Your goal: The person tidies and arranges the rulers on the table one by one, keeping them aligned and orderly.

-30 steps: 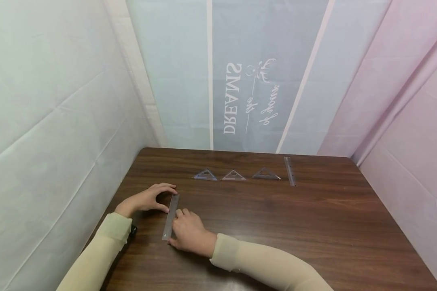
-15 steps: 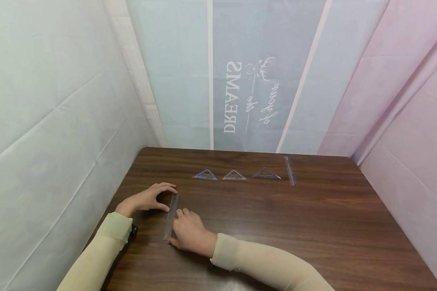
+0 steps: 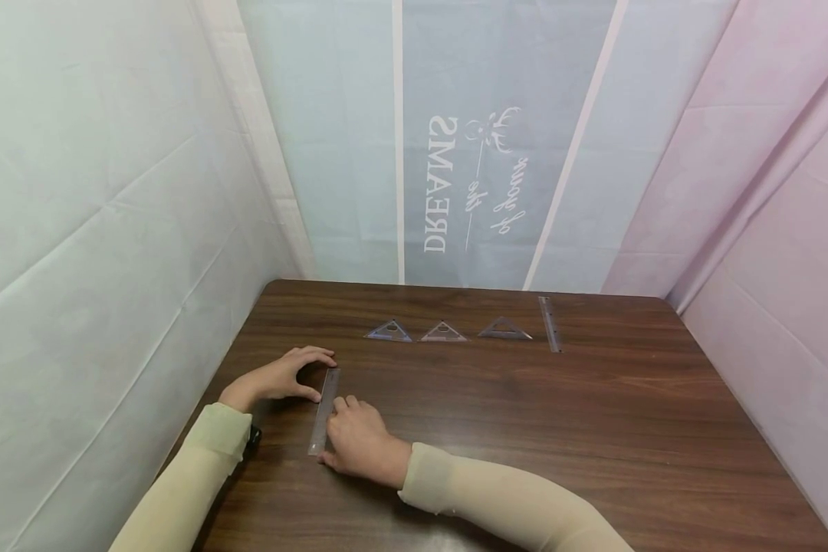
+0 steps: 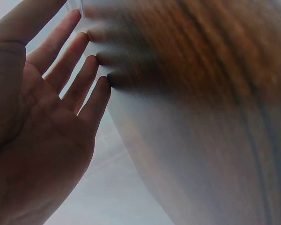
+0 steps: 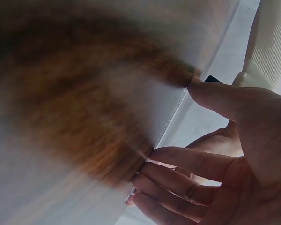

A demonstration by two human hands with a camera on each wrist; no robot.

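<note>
A clear ruler [image 3: 325,414] lies flat on the brown table, its length running toward the back. My left hand [image 3: 279,377] is at its far end, with the thumb at the left edge and the fingertips by the top. In the left wrist view the fingers [image 4: 68,63] are stretched out with their tips on the table. Along the ruler's right edge rests my right hand [image 3: 360,438], its thumb near the close end. The right wrist view has its fingers [image 5: 187,164] extended, tips on the surface, set apart from the thumb.
Across the back of the wooden table [image 3: 593,429] lie a blue-tinted set square [image 3: 389,337], a pinkish one [image 3: 443,338] and a grey one [image 3: 497,333]. Right of them is another clear ruler [image 3: 550,326]. Pale cloth walls stand around the table's left, back and right.
</note>
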